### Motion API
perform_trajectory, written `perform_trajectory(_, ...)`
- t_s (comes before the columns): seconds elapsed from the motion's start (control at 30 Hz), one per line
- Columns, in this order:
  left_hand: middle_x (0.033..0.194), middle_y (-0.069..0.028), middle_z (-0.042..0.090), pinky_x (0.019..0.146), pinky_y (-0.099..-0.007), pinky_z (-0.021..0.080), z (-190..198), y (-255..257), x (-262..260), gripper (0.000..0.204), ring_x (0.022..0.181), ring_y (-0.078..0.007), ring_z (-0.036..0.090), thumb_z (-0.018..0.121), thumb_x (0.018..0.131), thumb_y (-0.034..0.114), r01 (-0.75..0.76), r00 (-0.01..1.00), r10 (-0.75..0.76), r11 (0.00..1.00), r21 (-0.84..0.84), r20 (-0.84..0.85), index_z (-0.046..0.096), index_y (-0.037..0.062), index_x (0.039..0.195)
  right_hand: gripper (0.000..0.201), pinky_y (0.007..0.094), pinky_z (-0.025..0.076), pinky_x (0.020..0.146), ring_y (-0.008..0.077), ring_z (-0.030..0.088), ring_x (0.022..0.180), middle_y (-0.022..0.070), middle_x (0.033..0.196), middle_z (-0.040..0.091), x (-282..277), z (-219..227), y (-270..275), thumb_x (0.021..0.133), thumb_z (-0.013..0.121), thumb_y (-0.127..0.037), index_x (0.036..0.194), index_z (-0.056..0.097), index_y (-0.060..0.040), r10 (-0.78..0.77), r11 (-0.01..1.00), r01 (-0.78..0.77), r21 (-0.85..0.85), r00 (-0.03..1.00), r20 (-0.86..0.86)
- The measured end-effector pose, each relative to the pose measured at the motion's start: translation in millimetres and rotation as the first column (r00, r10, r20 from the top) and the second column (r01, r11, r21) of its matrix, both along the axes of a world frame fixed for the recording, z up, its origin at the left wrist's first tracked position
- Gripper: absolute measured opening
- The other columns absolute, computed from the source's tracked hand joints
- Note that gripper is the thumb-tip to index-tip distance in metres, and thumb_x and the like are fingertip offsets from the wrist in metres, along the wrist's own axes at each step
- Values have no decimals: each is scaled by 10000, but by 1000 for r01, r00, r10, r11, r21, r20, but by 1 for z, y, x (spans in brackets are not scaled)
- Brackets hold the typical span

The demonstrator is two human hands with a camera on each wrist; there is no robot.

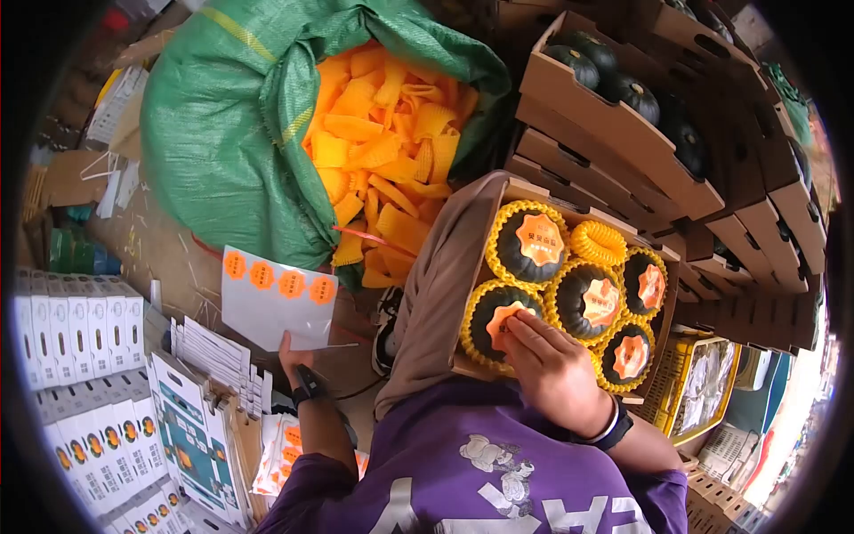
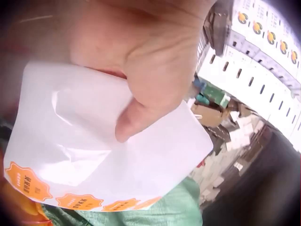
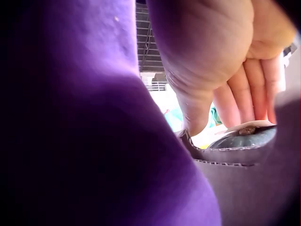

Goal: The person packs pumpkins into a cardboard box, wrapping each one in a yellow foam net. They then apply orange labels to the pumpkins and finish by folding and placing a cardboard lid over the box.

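Observation:
My left hand pinches a white sticker sheet by its near edge, thumb on top; one row of orange scalloped stickers runs along the far edge. In the left wrist view the thumb lies across the blank part of the sheet. My right hand presses nearly straight fingertips onto an orange sticker on a dark green pumpkin. This pumpkin sits in a yellow foam net inside an open cardboard box, with several other netted, stickered pumpkins. The right wrist view shows the fingers touching the sticker's top.
An empty yellow foam net lies among the boxed pumpkins. Ahead, a green woven sack spills open with yellow foam nets. Stacked cardboard trays with pumpkins stand at right, a yellow crate below them, white printed cartons at left.

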State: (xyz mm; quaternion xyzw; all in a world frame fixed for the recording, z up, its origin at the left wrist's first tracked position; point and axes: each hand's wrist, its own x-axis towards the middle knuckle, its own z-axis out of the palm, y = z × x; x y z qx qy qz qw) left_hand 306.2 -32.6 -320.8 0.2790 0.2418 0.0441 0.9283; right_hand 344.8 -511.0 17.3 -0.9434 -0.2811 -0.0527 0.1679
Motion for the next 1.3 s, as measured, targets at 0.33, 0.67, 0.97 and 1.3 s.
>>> perform_trajectory(0.33, 1254, -210, 553, 925, -455, 465, -30, -44, -17, 715, 1140, -331, 552, 754, 709, 358, 638, 442, 287, 565, 523, -850, 510, -18, 1267, 743, 555, 277, 1081, 481, 277, 1343, 273, 1456, 292, 24, -14, 9, 678, 688, -84, 1373, 448, -193, 181, 947, -240, -215, 948, -261)
perform_trajectory(0.67, 1100, -251, 589, 916, -443, 444, 178, 171, -67, 361, 1049, -403, 545, 670, 780, 158, 548, 515, 839, -477, 687, 172, 636, -57, 1068, 245, 427, 463, 936, 382, 598, 1080, 194, 1120, 651, 21, 45, 1, 915, 544, -47, 1120, 636, 51, -108, 990, 109, 87, 994, -16)
perform_trajectory(0.97, 1026, -270, 656, 886, -427, 498, 167, 266, -54, 574, 1015, -384, 626, 616, 810, 478, 860, 253, 849, 21, 509, -463, 668, -67, 984, 165, 376, 541, 779, 305, 678, 877, 177, 947, 692, 15, 46, -17, 903, 547, 24, 1021, 657, 62, -202, 969, 207, 133, 978, -51)
perform_trajectory(1.3, 870, -268, 663, 794, -494, 505, 169, 310, -79, 401, 856, -425, 645, 525, 831, 319, 830, 440, 850, -262, 493, -289, 681, -49, 796, 163, 375, 516, 790, 328, 662, 879, 188, 941, 677, 14, 57, -44, 864, 569, 4, 997, 653, 44, -252, 949, 263, 174, 964, -82)
